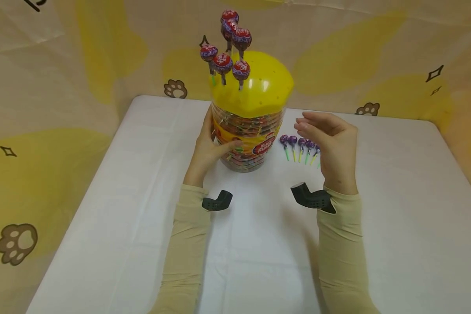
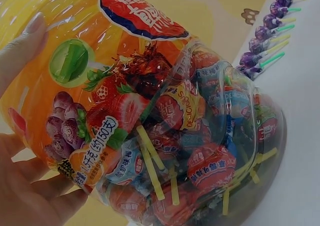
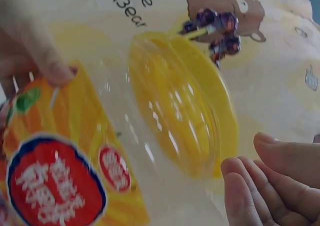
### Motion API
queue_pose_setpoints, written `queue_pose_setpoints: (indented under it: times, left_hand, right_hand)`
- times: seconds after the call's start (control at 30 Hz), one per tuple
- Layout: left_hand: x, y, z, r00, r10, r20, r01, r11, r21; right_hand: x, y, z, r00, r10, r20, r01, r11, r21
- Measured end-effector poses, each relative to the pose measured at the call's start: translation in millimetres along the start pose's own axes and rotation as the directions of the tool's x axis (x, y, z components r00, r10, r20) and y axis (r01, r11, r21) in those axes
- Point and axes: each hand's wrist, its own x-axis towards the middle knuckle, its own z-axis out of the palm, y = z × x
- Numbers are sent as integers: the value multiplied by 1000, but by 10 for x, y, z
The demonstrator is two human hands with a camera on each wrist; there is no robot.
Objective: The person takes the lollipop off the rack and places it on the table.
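A clear plastic jar [image 1: 259, 131] of wrapped lollipops, with an orange fruit-printed label [image 2: 120, 70], stands at the back of the table. My left hand [image 1: 207, 153] grips its left side, thumb across the label and fingers round behind. On the jar's domed yellow lid [image 1: 272, 83], several lollipops [image 1: 241, 39] in red and purple wrappers stand by their sticks. To the right of the jar, my right hand [image 1: 337, 148] is raised with its fingers loosely bent and nothing in them. In the right wrist view, its fingertips [image 3: 237, 178] are near the lid.
Several purple-wrapped lollipops [image 1: 293, 140] with green and yellow sticks lie in a row right of the jar, partly behind my right hand. A white cloth [image 1: 259, 244] covers the table. Behind it hangs a patterned yellow and beige curtain [image 1: 337, 52].
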Motion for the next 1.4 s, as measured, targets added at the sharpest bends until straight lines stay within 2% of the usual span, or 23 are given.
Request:
queue_pose_setpoints:
  times: [0.3,0.57,0.7,1.03,1.4]
  left_hand:
    - [0,-22,2,1000,25,-2,-25,999,22]
    - [3,-10,2,999,46,1,-46,999,21]
    - [-1,-1,3,1000,29,-2,-29,999,18]
    - [-15,12,-9,1000,3,4,-3,1000,17]
    - [-14,12,-6,1000,-10,-3,10,1000,22]
  right_hand:
    - [30,-85,345,995,-81,59,83,996,-21]
    - [72,-180,560,996,-34,78,34,999,-6]
    - [94,-222,659,996,-45,83,49,998,-49]
    - [121,-270,908,982,-142,125,160,977,-144]
    - [142,-245,1009,964,-227,136,252,947,-202]
